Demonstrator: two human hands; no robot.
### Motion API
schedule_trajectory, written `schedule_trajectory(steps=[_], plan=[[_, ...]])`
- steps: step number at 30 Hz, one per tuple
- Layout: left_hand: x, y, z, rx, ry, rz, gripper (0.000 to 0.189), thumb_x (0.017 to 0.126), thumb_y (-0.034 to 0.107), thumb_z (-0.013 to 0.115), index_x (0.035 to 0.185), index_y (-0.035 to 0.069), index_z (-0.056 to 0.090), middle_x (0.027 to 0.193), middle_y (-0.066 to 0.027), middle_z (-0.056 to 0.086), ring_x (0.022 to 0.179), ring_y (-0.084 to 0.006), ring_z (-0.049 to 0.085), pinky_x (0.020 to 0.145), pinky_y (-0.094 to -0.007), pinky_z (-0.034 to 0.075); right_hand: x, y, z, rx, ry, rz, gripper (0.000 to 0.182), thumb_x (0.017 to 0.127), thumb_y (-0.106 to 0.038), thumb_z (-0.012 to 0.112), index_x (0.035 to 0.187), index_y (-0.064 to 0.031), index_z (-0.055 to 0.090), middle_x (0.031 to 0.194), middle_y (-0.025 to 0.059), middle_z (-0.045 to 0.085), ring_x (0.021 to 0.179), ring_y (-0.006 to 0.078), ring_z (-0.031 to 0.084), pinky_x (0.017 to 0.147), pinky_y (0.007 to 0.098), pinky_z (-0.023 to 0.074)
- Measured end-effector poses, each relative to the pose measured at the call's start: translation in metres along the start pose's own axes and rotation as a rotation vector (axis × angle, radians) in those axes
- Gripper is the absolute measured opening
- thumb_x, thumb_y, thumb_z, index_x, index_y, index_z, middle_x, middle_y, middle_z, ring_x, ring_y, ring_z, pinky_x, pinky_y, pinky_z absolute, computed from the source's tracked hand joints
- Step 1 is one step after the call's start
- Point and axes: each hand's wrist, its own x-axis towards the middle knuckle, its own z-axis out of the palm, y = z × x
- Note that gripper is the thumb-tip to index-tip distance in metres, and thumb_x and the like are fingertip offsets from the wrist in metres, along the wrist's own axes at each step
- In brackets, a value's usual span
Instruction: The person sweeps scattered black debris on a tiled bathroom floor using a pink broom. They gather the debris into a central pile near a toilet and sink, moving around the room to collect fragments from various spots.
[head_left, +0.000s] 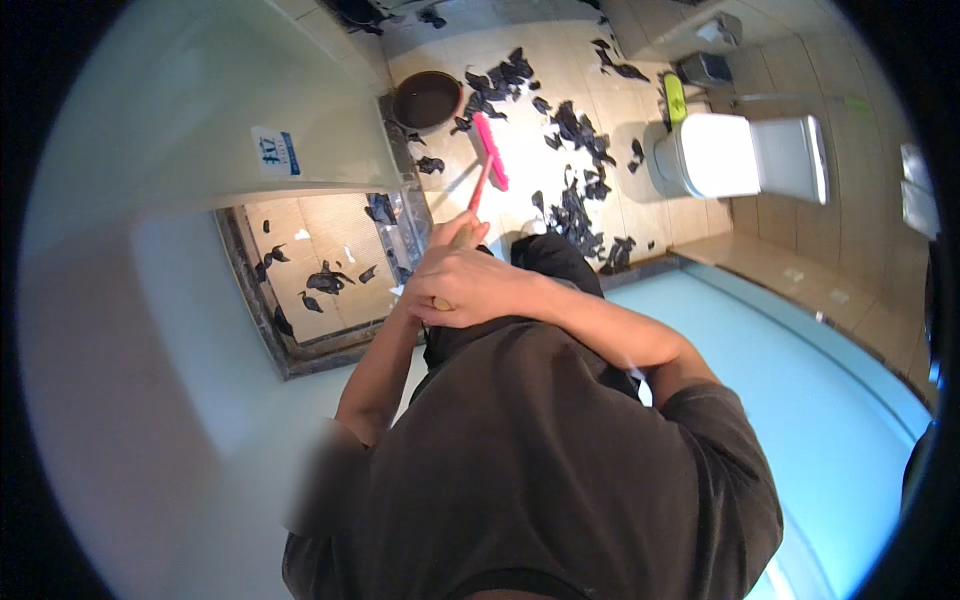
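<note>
Both my hands are closed around the handle of a push broom (481, 184). My left hand (448, 234) holds it farther down, and my right hand (474, 289) wraps the upper end, whose tip shows below the fingers. The broom's pink bristle head (491, 152) rests on the tiled floor ahead of me. Crumpled black scraps, seemingly plastic, lie on both sides of it. One pile (504, 79) is beyond the head, another (581, 131) to its right, and a third (576, 221) near my dark trouser leg (559, 259).
A round dark bin (427, 101) stands at the left. To the right are a white toilet (716, 155), a green brush head (674, 99) and a small grey bin (705, 69). More scraps lie inside a stone-edged recess (311, 352) beside a glass door (202, 112).
</note>
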Motion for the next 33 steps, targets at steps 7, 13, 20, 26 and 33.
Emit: schedule_trajectory(steps=[7, 13, 20, 26, 33], plan=[[0.059, 0.031, -0.030, -0.127, -0.381, -0.018, 0.029, 0.093, 0.029, 0.060, 0.100, 0.001, 0.064, 0.073, -0.0153, 0.062, 0.068, -0.0168, 0.058, 0.066, -0.0370, 0.048, -0.052, 0.062, -0.055, -0.114, 0.299, 0.181, 0.058, 0.066, -0.015, 0.080, 0.117, -0.0074, 0.055, 0.119, 0.0132, 0.056, 0.113, 0.0339, 0.054, 0.100, 0.0422, 0.0417], [0.110, 0.073, 0.012, -0.015, -0.728, 0.107, 0.026, 0.090, 0.023, 0.067, 0.080, 0.003, 0.054, 0.064, -0.0102, 0.054, 0.061, -0.0160, 0.051, 0.059, -0.0341, 0.043, -0.143, 0.122, -0.062, -0.262, 0.508, 0.529, 0.084, 0.065, -0.015, 0.078, 0.139, -0.0143, 0.039, 0.146, 0.0149, 0.038, 0.132, 0.0354, 0.040, 0.110, 0.0440, 0.0361], [0.138, 0.198, 0.065, 0.221, -1.022, 0.736, 0.023, 0.076, 0.014, 0.077, 0.072, 0.003, 0.058, 0.117, -0.0153, 0.062, 0.112, -0.0356, 0.055, 0.094, -0.0419, 0.045, -0.186, 0.205, -0.045, -0.333, 1.039, 0.522, 0.033, 0.083, -0.028, 0.067, 0.061, -0.0056, 0.058, 0.064, 0.0135, 0.059, 0.065, 0.0349, 0.061, 0.063, 0.0441, 0.0484], [0.174, 0.234, 0.123, -0.002, -1.505, 0.573, 0.022, 0.080, 0.006, 0.073, 0.067, 0.000, 0.055, 0.089, -0.0129, 0.069, 0.098, -0.0292, 0.065, 0.086, -0.0378, 0.048, -0.248, 0.229, -0.017, -0.209, 1.320, 0.594, 0.022, 0.077, -0.018, 0.072, 0.066, -0.0036, 0.061, 0.062, 0.0148, 0.060, 0.062, 0.0337, 0.062, 0.059, 0.0398, 0.0494], [0.155, 0.197, 0.190, -0.218, -1.856, 0.554, 0.034, 0.081, 0.004, 0.068, 0.059, 0.003, 0.043, 0.054, -0.0058, 0.043, 0.053, -0.0213, 0.048, 0.062, -0.0355, 0.044, -0.260, 0.223, 0.088, 0.135, 1.283, 1.061, 0.034, 0.083, -0.035, 0.065, 0.067, -0.0045, 0.059, 0.071, 0.0201, 0.063, 0.072, 0.0403, 0.063, 0.064, 0.0486, 0.0458]])
